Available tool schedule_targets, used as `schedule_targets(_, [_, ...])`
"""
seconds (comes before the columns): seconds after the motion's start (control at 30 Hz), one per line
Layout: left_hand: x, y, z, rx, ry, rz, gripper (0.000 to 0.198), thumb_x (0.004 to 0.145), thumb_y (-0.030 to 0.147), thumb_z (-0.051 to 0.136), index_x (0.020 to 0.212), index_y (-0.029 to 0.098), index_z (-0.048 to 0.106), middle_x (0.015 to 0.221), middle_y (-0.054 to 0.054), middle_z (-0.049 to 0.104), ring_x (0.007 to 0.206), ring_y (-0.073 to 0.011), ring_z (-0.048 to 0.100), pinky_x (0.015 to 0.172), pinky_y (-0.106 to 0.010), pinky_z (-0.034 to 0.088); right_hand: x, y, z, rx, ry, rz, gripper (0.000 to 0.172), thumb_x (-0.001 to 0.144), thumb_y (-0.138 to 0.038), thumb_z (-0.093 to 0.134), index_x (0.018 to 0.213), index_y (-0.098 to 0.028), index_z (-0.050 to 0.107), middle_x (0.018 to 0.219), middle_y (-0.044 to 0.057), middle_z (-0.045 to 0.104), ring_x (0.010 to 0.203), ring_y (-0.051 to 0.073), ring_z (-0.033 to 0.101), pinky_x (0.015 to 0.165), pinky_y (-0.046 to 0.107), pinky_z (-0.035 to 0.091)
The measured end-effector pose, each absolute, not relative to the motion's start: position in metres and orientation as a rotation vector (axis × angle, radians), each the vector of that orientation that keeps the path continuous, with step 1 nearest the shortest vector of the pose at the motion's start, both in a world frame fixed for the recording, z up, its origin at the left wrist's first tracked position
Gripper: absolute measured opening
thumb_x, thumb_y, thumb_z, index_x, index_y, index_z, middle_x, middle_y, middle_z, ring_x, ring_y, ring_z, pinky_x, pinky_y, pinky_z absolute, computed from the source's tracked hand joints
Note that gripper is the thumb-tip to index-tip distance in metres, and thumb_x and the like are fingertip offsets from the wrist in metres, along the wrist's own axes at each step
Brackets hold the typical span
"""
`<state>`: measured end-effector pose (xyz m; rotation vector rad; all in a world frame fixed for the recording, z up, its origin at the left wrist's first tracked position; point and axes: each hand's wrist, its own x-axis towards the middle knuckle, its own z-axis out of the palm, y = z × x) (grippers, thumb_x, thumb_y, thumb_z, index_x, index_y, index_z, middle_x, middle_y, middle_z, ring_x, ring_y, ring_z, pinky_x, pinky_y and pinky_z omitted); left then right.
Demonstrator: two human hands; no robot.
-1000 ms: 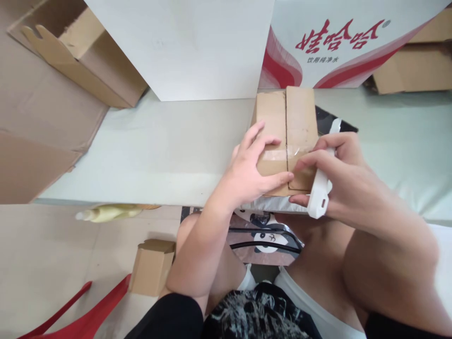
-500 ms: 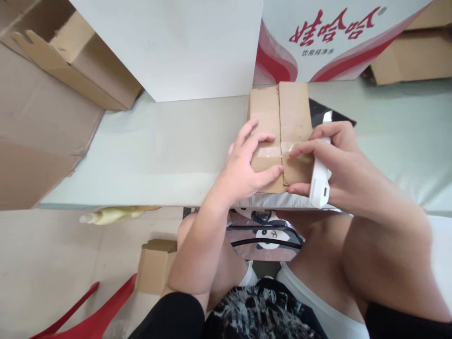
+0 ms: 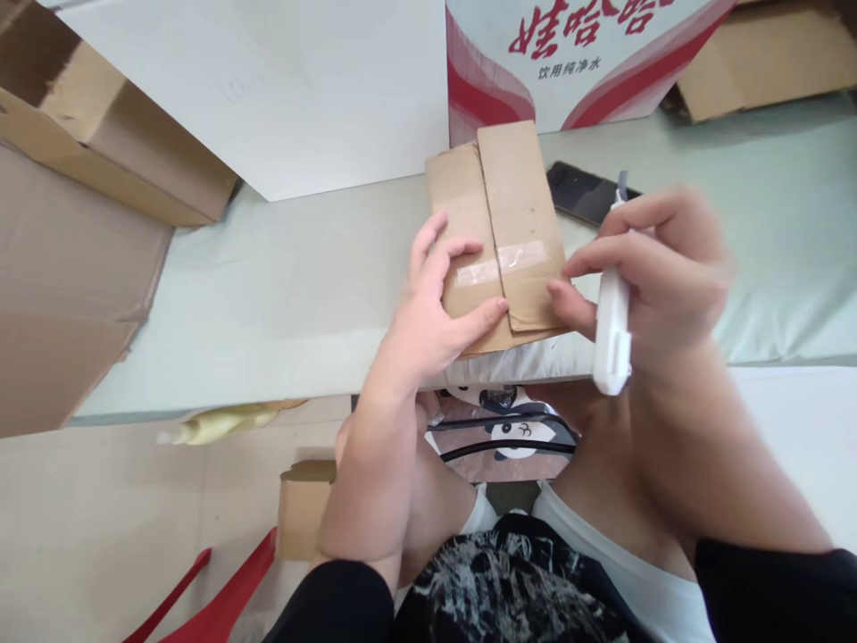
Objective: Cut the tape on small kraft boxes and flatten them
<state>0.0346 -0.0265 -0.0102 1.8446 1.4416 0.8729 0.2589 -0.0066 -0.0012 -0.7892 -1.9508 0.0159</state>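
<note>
A small brown cardboard box [image 3: 509,192] lies on the pale green table [image 3: 281,286] near its front edge, its two flaps closed and joined by a strip of clear tape [image 3: 502,263]. My left hand [image 3: 428,308] grips the box's near left corner, with fingers on top and thumb along the front edge. My right hand [image 3: 653,277] is closed round a white utility knife [image 3: 611,330] just right of the box; its thumb touches the box's near right corner. The knife's tip points away from me, off the box.
A black phone [image 3: 582,192] lies on the table behind the box. A white panel [image 3: 268,89] and a red-and-white printed carton [image 3: 576,62] stand at the back. Brown cartons [image 3: 80,205] sit at left. A small box [image 3: 301,509] and red chair legs [image 3: 214,598] are on the floor.
My right hand with the knife has pulled back to the right, off the box's top, uncovering the tape. The box sits slightly turned, and the phone behind it shows more.
</note>
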Motion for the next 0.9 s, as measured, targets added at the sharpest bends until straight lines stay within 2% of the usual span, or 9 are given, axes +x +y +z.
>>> schedule_targets(0.2, [0.045,-0.031,-0.008,1.868,1.448,0.874,0.049,0.083,0.048,0.077,0.124,0.033,0.055,0.168,-0.003,0.028,0.158,-0.0331,0.025,0.121,-0.051,0.039,0.255,-0.005,0.0,-0.777,-1.586,0.484,0.036,0.078,-0.017,0.084,0.108,-0.027,0.066,0.098,0.0,0.071,0.067,0.01,0.064,0.057,0.027,0.054])
schedule_targets(0.33, [0.059,-0.042,-0.004,1.854,1.491,0.878,0.047,0.084,0.041,0.076,0.125,0.034,0.055,0.166,-0.002,0.031,0.153,-0.0342,0.034,0.115,-0.051,0.046,0.251,-0.009,0.007,-0.696,-1.435,0.658,0.026,0.084,-0.02,0.081,0.106,-0.025,0.068,0.111,-0.002,0.077,0.07,0.009,0.072,0.061,0.027,0.062])
schedule_targets(0.4, [0.066,-0.047,-0.001,1.833,1.525,0.885,0.045,0.084,0.038,0.075,0.124,0.034,0.056,0.164,-0.003,0.033,0.15,-0.0353,0.037,0.112,-0.051,0.048,0.248,-0.012,0.01,-0.686,-1.393,0.686,0.025,0.085,-0.025,0.082,0.107,-0.024,0.069,0.11,-0.001,0.079,0.062,0.009,0.072,0.048,0.025,0.058])
schedule_targets(0.47, [0.07,-0.05,0.0,1.817,1.538,0.901,0.045,0.083,0.039,0.076,0.123,0.034,0.057,0.163,-0.002,0.034,0.148,-0.0364,0.039,0.11,-0.052,0.05,0.245,-0.015,0.011,-0.727,-1.363,0.64,0.021,0.087,-0.032,0.08,0.103,-0.022,0.072,0.104,0.0,0.081,0.052,0.008,0.068,0.036,0.021,0.048])
schedule_targets(0.53, [0.072,-0.05,-0.002,1.802,1.534,0.923,0.046,0.081,0.041,0.077,0.123,0.035,0.057,0.163,-0.001,0.034,0.147,-0.037,0.04,0.108,-0.052,0.051,0.242,-0.017,0.011,-0.782,-1.34,0.585,0.023,0.087,-0.04,0.079,0.099,-0.02,0.074,0.094,0.0,0.081,0.049,0.007,0.067,0.032,0.019,0.042])
schedule_targets(0.67, [0.073,-0.05,-0.006,1.772,1.534,0.947,0.049,0.081,0.042,0.077,0.125,0.037,0.056,0.164,0.001,0.033,0.144,-0.0376,0.043,0.108,-0.055,0.05,0.237,-0.015,0.009,-0.846,-1.35,0.569,0.028,0.087,-0.046,0.077,0.1,-0.021,0.072,0.076,-0.006,0.076,0.05,0.008,0.068,0.036,0.021,0.05])
schedule_targets(0.83, [0.072,-0.05,-0.005,1.757,1.526,0.925,0.05,0.083,0.044,0.076,0.128,0.038,0.055,0.165,0.001,0.03,0.143,-0.0381,0.044,0.11,-0.056,0.049,0.231,-0.02,0.011,-0.956,-1.487,0.614,0.021,0.09,-0.038,0.076,0.103,-0.024,0.069,0.096,-0.004,0.077,0.069,0.007,0.072,0.061,0.024,0.062])
schedule_targets(0.9, [0.072,-0.05,-0.003,1.75,1.523,0.915,0.05,0.083,0.044,0.076,0.128,0.037,0.055,0.166,0.002,0.031,0.143,-0.0387,0.044,0.111,-0.057,0.049,0.229,-0.023,0.012,-0.974,-1.541,0.615,0.017,0.093,-0.035,0.074,0.105,-0.024,0.067,0.1,-0.002,0.076,0.069,0.006,0.069,0.06,0.024,0.059])
